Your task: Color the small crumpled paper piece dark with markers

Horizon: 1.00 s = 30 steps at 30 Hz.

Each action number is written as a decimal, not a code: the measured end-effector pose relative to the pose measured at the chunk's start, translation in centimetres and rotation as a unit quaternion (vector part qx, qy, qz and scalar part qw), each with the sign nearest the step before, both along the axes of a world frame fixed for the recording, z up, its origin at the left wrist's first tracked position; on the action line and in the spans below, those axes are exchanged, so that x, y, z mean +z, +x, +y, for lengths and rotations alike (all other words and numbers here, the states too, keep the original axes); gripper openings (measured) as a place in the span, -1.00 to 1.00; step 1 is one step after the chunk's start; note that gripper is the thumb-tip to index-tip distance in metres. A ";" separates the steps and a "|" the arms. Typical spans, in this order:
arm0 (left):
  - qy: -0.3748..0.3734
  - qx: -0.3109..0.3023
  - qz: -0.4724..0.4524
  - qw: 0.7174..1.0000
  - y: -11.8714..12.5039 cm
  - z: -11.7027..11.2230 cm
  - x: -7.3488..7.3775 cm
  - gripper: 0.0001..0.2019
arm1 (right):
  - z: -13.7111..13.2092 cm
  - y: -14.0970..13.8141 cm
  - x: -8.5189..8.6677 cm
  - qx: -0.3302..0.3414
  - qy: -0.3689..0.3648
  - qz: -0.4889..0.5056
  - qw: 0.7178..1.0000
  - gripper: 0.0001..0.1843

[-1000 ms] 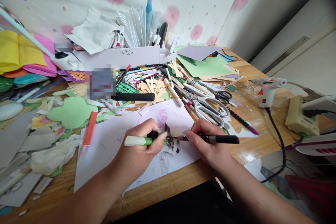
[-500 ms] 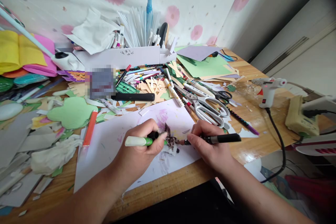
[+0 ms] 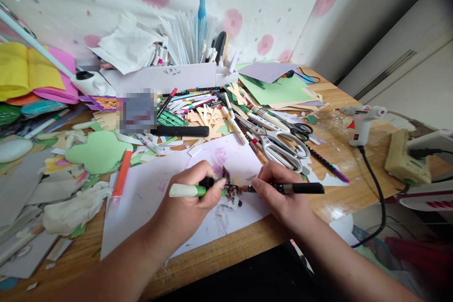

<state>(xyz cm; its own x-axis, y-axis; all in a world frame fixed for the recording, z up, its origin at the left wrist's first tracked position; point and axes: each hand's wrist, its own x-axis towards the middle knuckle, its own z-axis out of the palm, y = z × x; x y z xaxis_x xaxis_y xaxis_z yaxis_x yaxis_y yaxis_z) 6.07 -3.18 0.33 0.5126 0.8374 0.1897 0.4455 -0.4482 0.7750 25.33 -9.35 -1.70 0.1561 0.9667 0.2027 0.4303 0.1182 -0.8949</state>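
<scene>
My left hand is closed round a white and green marker. A short black piece, perhaps a cap, also shows between its fingers. The fingertips are at the left edge of a small white piece with dark brown blotches, whose left part is hidden. My right hand grips a black marker like a pen, its tip pointing left at the blotched piece. Beneath both hands lies a white sheet of paper with purple and grey smudges.
Scissors and loose markers lie beyond my right hand. An orange marker rests by the sheet's left edge, beside a green paper shape. At right stand a glue gun and a power strip.
The view has shifted very slightly. Both hands keep almost the same position and grip, the black marker still against or close to the blotched piece.
</scene>
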 end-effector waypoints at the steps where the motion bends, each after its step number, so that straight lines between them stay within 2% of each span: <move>1: 0.001 0.000 0.001 1.000 0.0 0.0 0.0 -0.74 | 0.0 0.0 0.0 0.006 -0.001 0.001 1.000 -0.76; 11: 0.013 0.000 -0.003 1.000 0.0 0.0 0.0 -0.75 | 0.2 -0.1 0.1 -0.007 0.001 -0.001 1.000 -0.76; 30: 0.005 0.007 0.000 1.000 0.1 0.0 -0.1 -0.74 | 0.1 -0.4 0.3 0.021 -0.009 -0.001 1.000 -0.75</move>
